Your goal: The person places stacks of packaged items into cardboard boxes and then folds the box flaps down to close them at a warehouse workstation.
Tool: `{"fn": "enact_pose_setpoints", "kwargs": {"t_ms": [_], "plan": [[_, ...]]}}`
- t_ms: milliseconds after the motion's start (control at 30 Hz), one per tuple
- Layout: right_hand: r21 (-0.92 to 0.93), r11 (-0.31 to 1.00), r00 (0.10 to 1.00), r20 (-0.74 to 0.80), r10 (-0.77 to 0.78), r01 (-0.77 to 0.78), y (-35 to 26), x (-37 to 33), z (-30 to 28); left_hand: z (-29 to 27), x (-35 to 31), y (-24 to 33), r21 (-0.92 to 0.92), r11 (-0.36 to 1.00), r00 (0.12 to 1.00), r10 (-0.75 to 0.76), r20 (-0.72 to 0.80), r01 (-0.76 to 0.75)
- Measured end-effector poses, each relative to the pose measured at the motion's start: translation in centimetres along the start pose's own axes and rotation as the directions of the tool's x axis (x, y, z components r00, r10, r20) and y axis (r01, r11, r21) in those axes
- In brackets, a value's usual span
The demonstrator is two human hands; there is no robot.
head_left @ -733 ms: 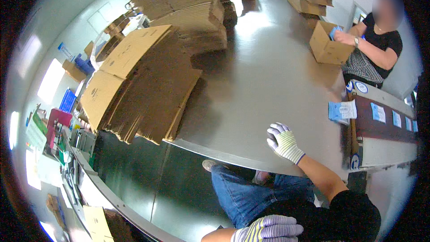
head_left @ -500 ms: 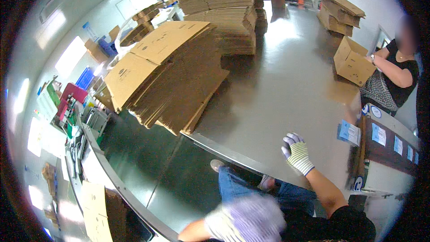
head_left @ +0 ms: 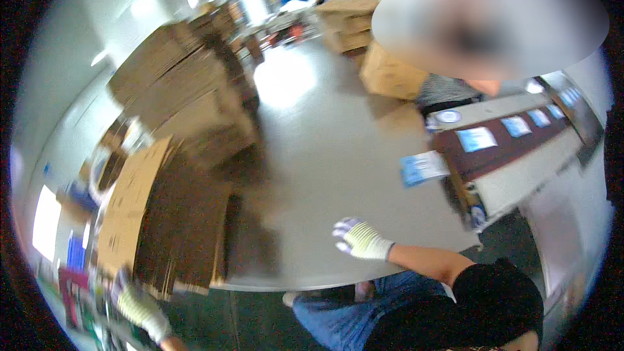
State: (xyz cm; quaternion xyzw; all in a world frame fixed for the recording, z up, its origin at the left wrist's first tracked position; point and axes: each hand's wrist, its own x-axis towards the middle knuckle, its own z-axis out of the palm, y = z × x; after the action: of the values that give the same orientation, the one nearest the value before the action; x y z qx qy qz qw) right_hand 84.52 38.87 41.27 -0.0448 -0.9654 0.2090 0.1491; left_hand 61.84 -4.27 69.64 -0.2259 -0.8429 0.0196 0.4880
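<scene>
My right hand (head_left: pixel 364 239), in a white, purple and yellow-striped glove, rests on the grey metal table (head_left: pixel 305 175) near its front edge. Its fingers are spread and it holds nothing. Over at the lower left, my left hand (head_left: pixel 138 307) wears a matching glove and is beside the near end of a stack of flat cardboard boxes (head_left: pixel 133 211). Motion blur hides whether its fingers touch the cardboard or how they are bent. A blue-and-white packet (head_left: pixel 424 168) lies at the table's right side, by the end of a conveyor.
The dark conveyor belt (head_left: pixel 513 133) carries several blue-and-white packets. Beyond the nearer stack rises a taller pile of folded cardboard (head_left: pixel 188 84). A co-worker stands across on the right by an upright carton (head_left: pixel 390 75), with more cardboard (head_left: pixel 348 23) behind it.
My view has turned to the right. My left hand has moved from in front of my body out to the cardboard stack on the left. My right hand stays on the table, fingers spread.
</scene>
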Motion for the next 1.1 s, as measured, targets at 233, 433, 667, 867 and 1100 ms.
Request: {"fn": "enact_pose_setpoints", "kwargs": {"t_ms": [233, 433, 667, 867, 1100], "plan": [[0.176, 0.965, 0.979, 0.097, 0.181, -0.196, -0.7, 0.2, -4.3, -10.2, 1.8, 15.0, -0.167, 0.825, 0.806, 0.448, -0.388, -0.539], [0.640, 0.768, 0.732, -0.512, 0.449, -0.022, 4.6, 2.7, -12.3, -14.2, 0.6, 21.5, -0.902, 0.356, 0.967, 0.023, -0.254, -0.245], [0.708, 0.667, 0.686, -0.605, 0.405, 0.231, 6.8, 1.8, -18.5, -6.1, -5.8, 24.8, -0.855, -0.309, 0.790, -0.341, 0.509, 0.417], [0.828, 0.453, 0.676, -0.542, 0.499, 0.330, 6.5, 2.0, -16.5, -4.7, -5.6, 25.2, -0.709, -0.449, 0.821, 0.110, 0.560, 0.544], [0.735, 0.675, 0.786, -0.452, 0.422, 0.060, 1.7, 2.5, -19.2, -4.4, -5.2, 23.7, -0.793, -0.177, 0.812, 0.076, 0.579, 0.582]]}}
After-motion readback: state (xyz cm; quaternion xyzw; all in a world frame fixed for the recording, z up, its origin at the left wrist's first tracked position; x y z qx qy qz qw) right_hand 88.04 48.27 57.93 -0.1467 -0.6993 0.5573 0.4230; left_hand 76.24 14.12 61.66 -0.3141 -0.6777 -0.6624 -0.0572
